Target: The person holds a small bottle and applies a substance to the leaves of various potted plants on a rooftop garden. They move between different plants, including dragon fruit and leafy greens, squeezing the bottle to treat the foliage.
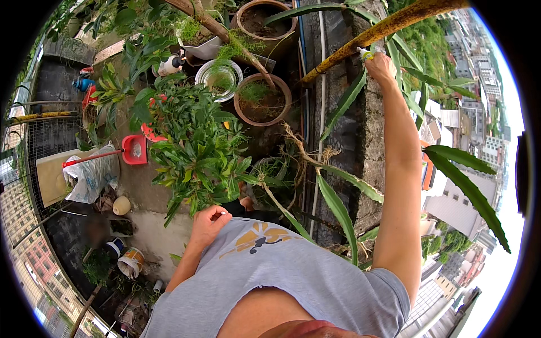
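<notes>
My right hand (381, 69) is stretched far out over the concrete parapet (371, 169). Its fingers grip a small white and yellow-green tube or bottle (365, 53), whose white tip points at the rusty yellow pole (351, 47). I cannot tell whether the tip touches the pole. Spiny dragon fruit stems (346, 103) hang around this hand. Close to my shirt, my left hand (207, 226) is bent with a small white piece (223, 213), perhaps a cap, between thumb and finger. A leafy green shrub (203, 164) grows just beyond it.
Round clay pots (288, 105) and a silvery basin (198, 78) stand beyond the shrub. A slanting branch (215, 27) crosses above them. Pipes (322, 84) run along the parapet, with buildings far below outside. A red dustpan (135, 150) and a paint bucket (131, 263) are at left.
</notes>
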A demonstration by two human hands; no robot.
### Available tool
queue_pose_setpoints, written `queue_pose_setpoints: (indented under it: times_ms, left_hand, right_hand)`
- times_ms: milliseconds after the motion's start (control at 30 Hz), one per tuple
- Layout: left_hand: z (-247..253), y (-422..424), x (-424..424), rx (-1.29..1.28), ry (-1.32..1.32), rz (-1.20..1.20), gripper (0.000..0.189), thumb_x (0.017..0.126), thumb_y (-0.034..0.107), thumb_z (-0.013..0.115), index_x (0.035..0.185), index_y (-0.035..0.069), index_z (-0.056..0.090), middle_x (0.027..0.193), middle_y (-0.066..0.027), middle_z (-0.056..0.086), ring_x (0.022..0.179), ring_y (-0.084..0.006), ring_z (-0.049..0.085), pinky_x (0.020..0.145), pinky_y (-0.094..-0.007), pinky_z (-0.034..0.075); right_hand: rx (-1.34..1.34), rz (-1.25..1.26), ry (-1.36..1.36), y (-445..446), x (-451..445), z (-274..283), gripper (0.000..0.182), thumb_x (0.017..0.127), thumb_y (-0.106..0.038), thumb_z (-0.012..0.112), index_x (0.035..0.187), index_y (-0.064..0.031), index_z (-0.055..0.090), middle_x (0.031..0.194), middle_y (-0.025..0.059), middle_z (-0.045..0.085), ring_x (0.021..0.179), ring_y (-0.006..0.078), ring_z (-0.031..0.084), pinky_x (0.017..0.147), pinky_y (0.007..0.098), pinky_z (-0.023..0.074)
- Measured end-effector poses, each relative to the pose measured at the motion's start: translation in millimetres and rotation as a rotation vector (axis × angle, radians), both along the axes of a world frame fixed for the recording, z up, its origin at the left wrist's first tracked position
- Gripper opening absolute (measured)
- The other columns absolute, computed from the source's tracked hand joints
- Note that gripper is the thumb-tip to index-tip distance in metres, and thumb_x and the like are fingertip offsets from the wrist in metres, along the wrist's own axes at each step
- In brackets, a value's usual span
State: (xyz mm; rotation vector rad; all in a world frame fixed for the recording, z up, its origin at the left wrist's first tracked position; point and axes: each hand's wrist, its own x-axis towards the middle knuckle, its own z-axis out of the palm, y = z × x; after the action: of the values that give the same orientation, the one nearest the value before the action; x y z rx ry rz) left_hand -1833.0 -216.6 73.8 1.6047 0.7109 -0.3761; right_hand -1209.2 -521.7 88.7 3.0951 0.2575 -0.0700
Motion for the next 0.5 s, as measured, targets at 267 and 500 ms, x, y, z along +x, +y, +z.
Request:
queue_pose_setpoints:
  times_ms: [267, 500]
  left_hand:
    - [-5, 5, -2, -0.025, 0.043, 0.001, 0.022, 0.089, 0.022, 0.077, 0.096, 0.002, 0.07, 0.083, -0.0027, 0.071, 0.074, -0.0092, 0.062, 0.068, -0.0264, 0.05]
    - [-4, 9, -1, -0.052, 0.068, 0.024, 0.026, 0.09, 0.024, 0.076, 0.097, 0.0, 0.07, 0.086, -0.0037, 0.071, 0.077, -0.0103, 0.063, 0.072, -0.0275, 0.051]
  right_hand:
    - [-0.058, 0.016, 0.013, 11, 7, 5, 0.04, 0.085, -0.029, 0.058, 0.104, 0.0035, 0.073, 0.11, 0.0275, 0.07, 0.106, 0.0424, 0.068, 0.091, 0.0495, 0.0526]
    - [-0.039, 0.024, -0.015, 8, 10, 0, 0.04, 0.086, -0.028, 0.058, 0.103, 0.0053, 0.072, 0.108, 0.0286, 0.07, 0.105, 0.0423, 0.068, 0.091, 0.0494, 0.0525]
